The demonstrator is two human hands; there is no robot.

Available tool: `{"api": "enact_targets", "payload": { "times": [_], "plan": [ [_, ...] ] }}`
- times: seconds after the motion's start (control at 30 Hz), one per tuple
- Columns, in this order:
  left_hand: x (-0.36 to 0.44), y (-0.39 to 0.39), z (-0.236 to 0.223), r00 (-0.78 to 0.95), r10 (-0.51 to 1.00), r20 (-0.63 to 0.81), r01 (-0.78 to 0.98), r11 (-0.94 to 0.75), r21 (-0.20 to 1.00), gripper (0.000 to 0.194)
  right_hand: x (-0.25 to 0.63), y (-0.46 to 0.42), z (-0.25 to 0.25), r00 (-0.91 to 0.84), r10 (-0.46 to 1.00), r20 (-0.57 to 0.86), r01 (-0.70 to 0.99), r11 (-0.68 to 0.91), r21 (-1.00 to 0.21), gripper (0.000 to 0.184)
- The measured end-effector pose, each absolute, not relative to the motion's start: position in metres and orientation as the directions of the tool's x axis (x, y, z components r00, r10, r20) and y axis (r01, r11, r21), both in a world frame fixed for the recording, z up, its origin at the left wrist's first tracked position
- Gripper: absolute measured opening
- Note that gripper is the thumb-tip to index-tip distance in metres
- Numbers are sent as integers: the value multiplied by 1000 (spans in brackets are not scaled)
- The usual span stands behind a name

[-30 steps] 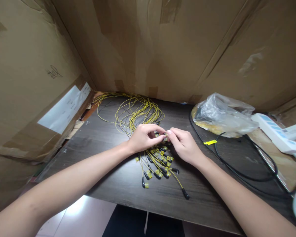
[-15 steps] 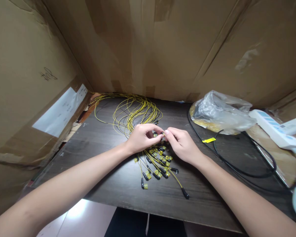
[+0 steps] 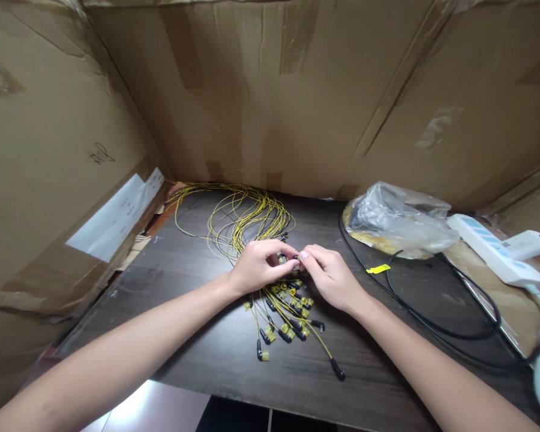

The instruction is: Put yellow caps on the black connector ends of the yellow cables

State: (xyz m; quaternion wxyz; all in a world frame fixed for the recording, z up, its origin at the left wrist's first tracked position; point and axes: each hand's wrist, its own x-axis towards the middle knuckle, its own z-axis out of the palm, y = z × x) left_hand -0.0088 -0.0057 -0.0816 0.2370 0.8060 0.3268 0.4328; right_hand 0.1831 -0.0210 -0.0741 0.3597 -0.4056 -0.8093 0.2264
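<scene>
My left hand (image 3: 265, 264) is closed in a pinch, thumb and forefinger on a small dark cable end (image 3: 296, 257) mostly hidden by the fingertips. Tip to tip with it, my right hand (image 3: 328, 273) pinches the same cable end from the right. Below the hands lies a cluster of thin yellow cables with black angled connectors (image 3: 286, 337), many bearing clear yellow caps (image 3: 264, 356). One black connector (image 3: 338, 369) without a visible yellow cap lies nearest the front edge. Behind my left hand, the yellow cables (image 3: 256, 210) spread in loose loops.
A clear plastic bag (image 3: 400, 219) sits at the back right beside a white power strip (image 3: 495, 249). A black cable (image 3: 450, 327) with a yellow tag (image 3: 378, 269) curves over the dark table (image 3: 198, 354). Cardboard walls (image 3: 252, 108) enclose the back and sides.
The whole view has shifted, so the table and hands sit slightly lower in the picture. Both hands keep their pinch; the fingertips have barely moved relative to the cables.
</scene>
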Motion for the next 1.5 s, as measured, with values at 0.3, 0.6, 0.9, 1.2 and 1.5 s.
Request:
{"api": "enact_targets", "payload": {
  "times": [0.3,0.6,0.9,1.2,1.5],
  "plan": [
    [-9,-4,-79,359,809,465,317,-574,754,12,183,-24,-72,-358,835,419,496,550,-672,23],
    [-9,-2,-81,389,806,447,306,-571,762,18,183,-22,-73,-312,836,451,517,548,-657,16],
    [-9,-2,-82,354,824,442,300,-548,781,18,185,-22,-74,-324,834,447,512,552,-658,13],
    [-9,-2,-84,344,821,456,288,-554,781,16,184,-23,-72,-354,832,427,506,555,-660,17],
    [-9,-3,-82,387,779,493,282,-610,741,13,182,-21,-75,-393,823,409,485,564,-669,38]
  ]
}}
